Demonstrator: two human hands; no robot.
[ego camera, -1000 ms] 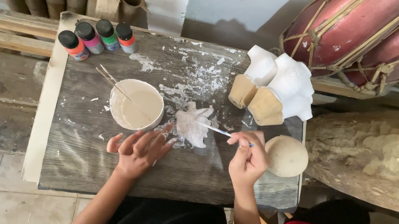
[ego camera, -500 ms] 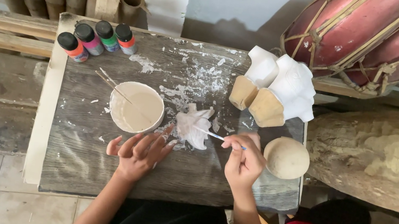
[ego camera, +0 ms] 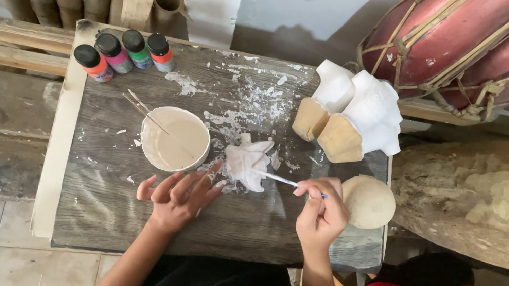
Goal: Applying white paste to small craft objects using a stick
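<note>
White paint covers the small carved figure [ego camera: 247, 164], which lies flat on the wooden board [ego camera: 119, 210] just past the fingertips of both hands. The left hand [ego camera: 180, 194] rests open on the board with its fingers spread out, and the tips touch the near edge of the figure to keep it from sliding. The right hand [ego camera: 320, 212] has its fingers pinched around a thin paintbrush [ego camera: 283, 180], and the brush tip touches the side of the figure. It looks like the painting step is under way, with white going on the figure. A next stroke would call for a light, steady touch, and maybe a dip in the bowl of white paint [ego camera: 175, 139], which sits just beyond the left fingers with two thin sticks [ego camera: 144, 110] lying across it. Four little paint bottles [ego camera: 120, 54] stand far past the left fingers at the board's corner. Two bigger white carvings [ego camera: 352, 114] stand beyond the right fingers, and a round wooden piece [ego camera: 367, 201] sits right beside the right hand, so that hand has little room to swing outward.
</note>
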